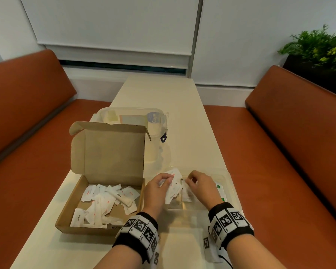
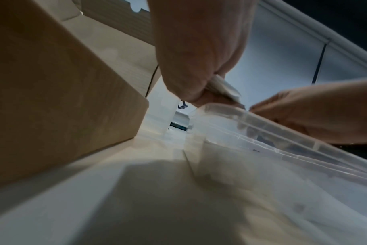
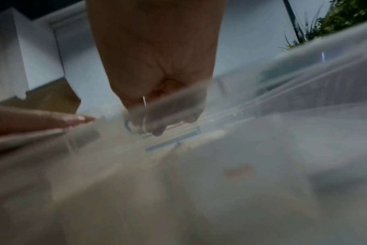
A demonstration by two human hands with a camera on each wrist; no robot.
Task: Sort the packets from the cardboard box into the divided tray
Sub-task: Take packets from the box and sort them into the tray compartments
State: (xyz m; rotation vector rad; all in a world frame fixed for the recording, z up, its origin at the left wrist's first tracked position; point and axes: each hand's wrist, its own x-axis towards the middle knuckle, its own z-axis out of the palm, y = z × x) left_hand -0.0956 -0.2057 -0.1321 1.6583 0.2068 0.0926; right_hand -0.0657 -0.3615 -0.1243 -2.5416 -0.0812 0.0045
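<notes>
An open cardboard box (image 1: 69,214) at the front left of the table holds several white packets (image 1: 109,199). To its right lies the clear divided tray (image 1: 202,169). Over the tray's left part, my left hand (image 1: 168,180) grips a bunch of white packets (image 1: 174,189), which also show in the left wrist view as white packets (image 2: 222,87). My right hand (image 1: 190,181) hovers just right of it with fingers curled down into the tray, pinching a thin white packet (image 3: 144,102). Green-marked packets (image 1: 219,186) lie in a right compartment.
A clear lidded container (image 1: 132,115) stands behind the box's raised lid. Orange benches (image 1: 279,152) flank the narrow cream table (image 1: 182,113). A plant (image 1: 318,45) stands at the far right. Window blinds close the far end.
</notes>
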